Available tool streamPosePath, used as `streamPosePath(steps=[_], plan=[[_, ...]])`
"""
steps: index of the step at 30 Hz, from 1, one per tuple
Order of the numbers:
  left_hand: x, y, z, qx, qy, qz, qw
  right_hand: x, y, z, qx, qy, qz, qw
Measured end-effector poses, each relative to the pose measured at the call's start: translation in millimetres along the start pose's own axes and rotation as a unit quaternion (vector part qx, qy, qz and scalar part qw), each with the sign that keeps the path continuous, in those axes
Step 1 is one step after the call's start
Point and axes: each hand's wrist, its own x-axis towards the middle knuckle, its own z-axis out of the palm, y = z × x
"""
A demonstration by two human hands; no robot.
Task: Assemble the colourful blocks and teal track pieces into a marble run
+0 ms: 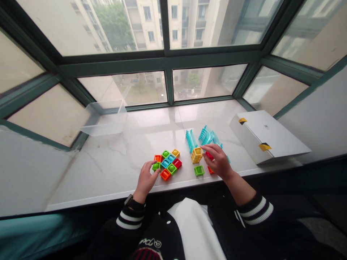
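Observation:
My left hand [145, 180] is at the left side of a flat cluster of colored plastic blocks, its thumb and fingers closed around a green block [156, 166]. Orange, blue, yellow and red blocks [177, 163] join that cluster. Over on the right, my right hand [220, 163] reaches in with thumb and fingers apart, fingertips beside a stack of yellow blocks [196, 155]. A red block [209, 155] shows between its thumb and fingers; whether they touch it I cannot tell. In front lie a single green block [199, 170] and an orange-red block [210, 170], partly hidden by the hand.
Behind the yellow stack lie a straight clear-blue track [191, 141] and a curved clear-blue piece [206, 135]. A transparent plastic bin [108, 121] stands back left on the white marble sill [130, 148]. A white box [268, 133] with yellow-black tabs stands right. Windows border the back.

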Motion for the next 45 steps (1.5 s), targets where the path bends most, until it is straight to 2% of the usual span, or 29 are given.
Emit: streamPosePath(steps=[3, 5, 7, 11, 17, 23, 27, 38, 45], plan=[[-4, 0, 6, 0.016, -0.025, 0.009, 1.0, -8, -18, 4, 0.03, 0.014, 0.003, 0.999], [-6, 0, 12, 0.028, -0.041, 0.008, 0.999, -11, -28, 10, 0.065, -0.002, -0.013, 0.998], [-7, 1, 17, 0.039, -0.054, 0.01, 0.998, -13, -37, 19, 0.103, -0.053, -0.031, 0.993], [-8, 6, 26, 0.052, -0.061, 0.034, 0.996, -17, -47, 43, 0.124, -0.2, -0.032, 0.971], [-10, 10, 32, 0.066, -0.076, 0.068, 0.993, -31, -41, 83, 0.069, -0.282, 0.003, 0.957], [-14, 1, 38, 0.106, -0.101, 0.067, 0.987, -39, -38, 116, -0.003, -0.304, -0.001, 0.953], [-14, -2, 39, 0.113, -0.111, 0.067, 0.985, -41, -40, 128, -0.042, -0.324, 0.012, 0.945], [-13, -2, 38, 0.109, -0.116, 0.059, 0.985, -43, -44, 129, -0.096, -0.347, 0.002, 0.933], [-13, -4, 37, 0.098, -0.115, 0.062, 0.987, -43, -47, 128, -0.107, -0.334, -0.003, 0.937]])
